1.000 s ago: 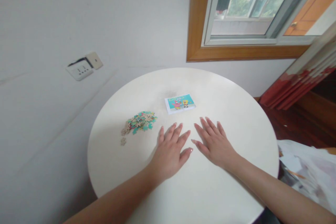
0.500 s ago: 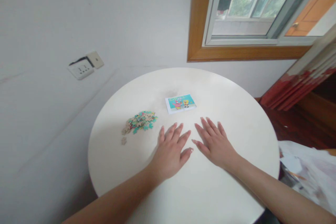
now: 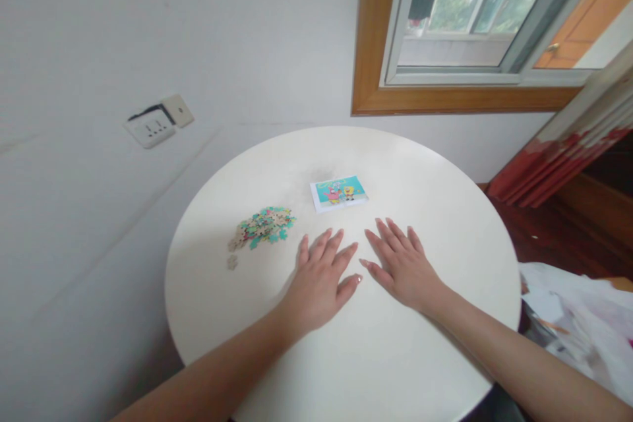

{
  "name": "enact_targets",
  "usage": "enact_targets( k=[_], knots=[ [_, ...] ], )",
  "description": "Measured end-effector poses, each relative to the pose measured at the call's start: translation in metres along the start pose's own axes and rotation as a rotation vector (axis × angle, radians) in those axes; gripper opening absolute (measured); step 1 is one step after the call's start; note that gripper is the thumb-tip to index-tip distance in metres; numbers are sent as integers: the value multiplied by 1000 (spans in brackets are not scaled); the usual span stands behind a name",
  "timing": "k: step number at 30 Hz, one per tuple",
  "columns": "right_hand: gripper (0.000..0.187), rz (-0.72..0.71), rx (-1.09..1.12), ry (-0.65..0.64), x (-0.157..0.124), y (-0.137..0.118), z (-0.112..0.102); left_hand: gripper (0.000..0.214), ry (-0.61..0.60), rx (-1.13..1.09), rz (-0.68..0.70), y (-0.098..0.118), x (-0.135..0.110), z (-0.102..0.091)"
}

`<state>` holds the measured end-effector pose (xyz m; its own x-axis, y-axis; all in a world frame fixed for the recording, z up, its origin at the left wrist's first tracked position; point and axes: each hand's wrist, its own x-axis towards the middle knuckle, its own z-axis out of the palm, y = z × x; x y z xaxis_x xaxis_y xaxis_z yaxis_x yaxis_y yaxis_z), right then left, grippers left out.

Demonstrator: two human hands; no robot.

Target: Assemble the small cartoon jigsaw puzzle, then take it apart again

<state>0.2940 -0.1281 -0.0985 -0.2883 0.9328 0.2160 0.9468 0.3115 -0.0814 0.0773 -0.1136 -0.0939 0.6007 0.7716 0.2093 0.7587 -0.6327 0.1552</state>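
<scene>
My left hand (image 3: 319,283) lies flat on the round white table (image 3: 386,362), fingers spread, holding nothing. Beside it, my right hand (image 3: 403,264) also rests palm down with its fingers apart. A heap of jigsaw puzzle pieces (image 3: 264,225), some teal and some showing plain tan backs, sits to the left beyond my left hand. One loose puzzle piece (image 3: 232,262) lies just in front of the heap. Past my fingertips is a small picture card (image 3: 339,194) with a pink and a yellow cartoon figure on teal; neither hand touches it.
A white wall with a power socket (image 3: 151,126) stands behind and left of the table. A wood-framed window (image 3: 368,46) is at the back right, with a red and white curtain (image 3: 539,165) beside it. White plastic bags (image 3: 578,316) lie right of the table.
Both hands stay flat in the same places on the table. Only the camera view has shifted very slightly.
</scene>
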Motion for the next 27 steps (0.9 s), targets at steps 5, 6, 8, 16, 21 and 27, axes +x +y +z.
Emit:
enact_targets(
  k=[5, 6, 8, 16, 21, 27],
  knots=[
    [60, 14, 11, -23, 0, 1, -1, 51, 3, -13, 21, -8, 2, -10],
    [60, 14, 13, -27, 0, 1, -1, 50, 13, -11, 49, -15, 3, -16],
    [60, 12, 21, -31, 1, 1, -2, 49, 53, -2, 86, -38, 2, -30],
    [51, 43, 81, -25, 5, 2, -9, 57, 191, -10, -102, -192, -33, -54],
    [44, 47, 160, -12, 8, 7, -13, 67, 102, -21, -118, -221, -35, -41],
    [41, 130, 277, 72, 13, 19, -12, 70, -21, -12, -21, -204, 1, -39]
  ],
)
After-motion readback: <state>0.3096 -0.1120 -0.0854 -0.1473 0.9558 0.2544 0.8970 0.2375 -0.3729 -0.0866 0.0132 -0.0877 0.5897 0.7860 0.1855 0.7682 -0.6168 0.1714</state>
